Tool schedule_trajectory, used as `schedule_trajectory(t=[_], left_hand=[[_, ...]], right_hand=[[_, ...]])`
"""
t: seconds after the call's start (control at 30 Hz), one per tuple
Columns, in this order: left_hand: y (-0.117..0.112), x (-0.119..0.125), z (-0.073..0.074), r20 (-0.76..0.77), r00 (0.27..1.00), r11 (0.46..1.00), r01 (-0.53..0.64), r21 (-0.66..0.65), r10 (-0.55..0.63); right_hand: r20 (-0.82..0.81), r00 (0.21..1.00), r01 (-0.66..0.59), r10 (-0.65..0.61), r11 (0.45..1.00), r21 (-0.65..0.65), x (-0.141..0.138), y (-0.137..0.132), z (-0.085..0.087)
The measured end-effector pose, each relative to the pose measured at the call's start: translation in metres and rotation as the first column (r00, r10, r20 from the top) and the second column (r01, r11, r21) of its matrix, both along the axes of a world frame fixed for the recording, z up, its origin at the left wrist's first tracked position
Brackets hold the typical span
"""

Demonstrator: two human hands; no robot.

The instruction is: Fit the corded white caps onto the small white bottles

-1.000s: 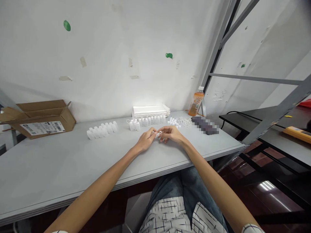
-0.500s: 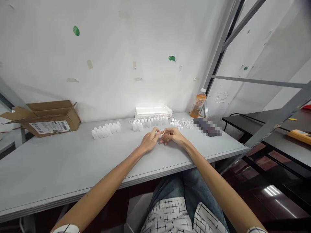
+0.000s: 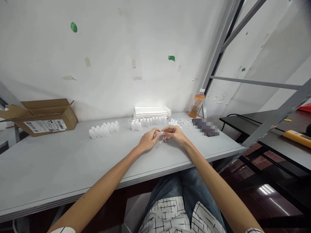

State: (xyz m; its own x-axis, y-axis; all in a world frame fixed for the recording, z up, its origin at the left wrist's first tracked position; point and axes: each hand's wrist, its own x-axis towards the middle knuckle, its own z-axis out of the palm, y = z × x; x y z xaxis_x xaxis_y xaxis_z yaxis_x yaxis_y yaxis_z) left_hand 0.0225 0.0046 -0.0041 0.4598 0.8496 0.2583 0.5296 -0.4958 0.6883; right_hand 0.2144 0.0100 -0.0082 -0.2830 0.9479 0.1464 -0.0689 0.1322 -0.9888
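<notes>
My left hand (image 3: pixel 147 141) and my right hand (image 3: pixel 174 134) meet over the grey table (image 3: pixel 60 168), fingers pinched together on a small white bottle with a thin white string (image 3: pixel 160 136) between them. A loop of the string hangs below my fingertips. Behind my hands stands a row of small white bottles (image 3: pixel 148 123). A second group of small white bottles (image 3: pixel 104 129) stands to the left. A heap of white caps and strings (image 3: pixel 180 122) lies to the right of the row.
A stack of white sheets (image 3: pixel 151 111) lies by the wall. An open cardboard box (image 3: pixel 43 116) sits at the far left. An orange drink bottle (image 3: pixel 196 103) stands by a grey metal frame (image 3: pixel 218 48). A dark table (image 3: pixel 267 129) is on the right.
My hands stayed together at the same spot, fingers working the small bottle. The string loop now hangs below my fingertips. The camera shifted slightly.
</notes>
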Motion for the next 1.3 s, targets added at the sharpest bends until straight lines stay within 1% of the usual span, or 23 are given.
schedule_trajectory(t=[0.1, 0.2, 0.3, 0.37, 0.47, 0.57, 0.73, 0.87, 1.07, 1.2, 1.3], left_hand=[[0.002, -0.001, -0.001, -0.035, 0.999, 0.999, -0.024, 0.032, 0.025], [0.004, -0.002, -0.002, -0.067, 0.997, 0.994, -0.028, 0.109, 0.036], [0.006, -0.003, -0.004, -0.090, 0.996, 0.982, -0.001, 0.189, 0.018], [0.008, -0.005, -0.006, -0.115, 0.993, 0.976, 0.010, 0.217, 0.015], [0.010, -0.006, -0.008, -0.147, 0.988, 0.975, -0.004, 0.223, 0.037], [0.010, -0.006, -0.007, -0.157, 0.985, 0.979, -0.041, 0.201, 0.073], [0.009, -0.005, -0.006, -0.140, 0.988, 0.983, -0.039, 0.178, 0.065], [0.008, -0.004, -0.007, -0.112, 0.991, 0.975, -0.044, 0.219, 0.070], [0.008, -0.004, -0.012, -0.118, 0.989, 0.941, -0.041, 0.335, 0.085], [0.007, -0.005, -0.014, -0.184, 0.979, 0.894, 0.001, 0.448, 0.091], [0.007, -0.005, -0.014, -0.257, 0.958, 0.851, 0.027, 0.524, 0.128]], right_hand=[[0.001, 1.000, 0.007, -0.007, 1.000, 0.008, 0.000, -0.001, 0.001], [0.003, 1.000, -0.014, 0.014, 1.000, 0.009, 0.000, -0.001, 0.001], [0.005, 1.000, 0.000, 0.000, 0.999, -0.036, -0.001, -0.001, -0.001], [0.020, 1.000, 0.006, -0.004, 0.996, -0.084, -0.002, -0.001, -0.001], [0.064, 0.998, -0.023, 0.030, 0.993, -0.119, -0.003, -0.003, -0.001], [0.082, 0.995, -0.041, 0.051, 0.993, -0.112, -0.003, -0.003, 0.000], [0.088, 0.996, -0.023, 0.033, 0.994, -0.109, -0.003, -0.003, 0.000], [0.070, 0.997, -0.016, 0.024, 0.993, -0.115, -0.004, -0.001, -0.002], [-0.012, 0.999, -0.051, 0.050, 0.996, -0.077, -0.002, 0.003, -0.010], [-0.021, 0.998, -0.057, 0.056, 0.997, -0.056, -0.003, 0.004, -0.011], [-0.023, 0.999, -0.047, 0.046, 0.998, -0.051, -0.004, 0.004, -0.010]])
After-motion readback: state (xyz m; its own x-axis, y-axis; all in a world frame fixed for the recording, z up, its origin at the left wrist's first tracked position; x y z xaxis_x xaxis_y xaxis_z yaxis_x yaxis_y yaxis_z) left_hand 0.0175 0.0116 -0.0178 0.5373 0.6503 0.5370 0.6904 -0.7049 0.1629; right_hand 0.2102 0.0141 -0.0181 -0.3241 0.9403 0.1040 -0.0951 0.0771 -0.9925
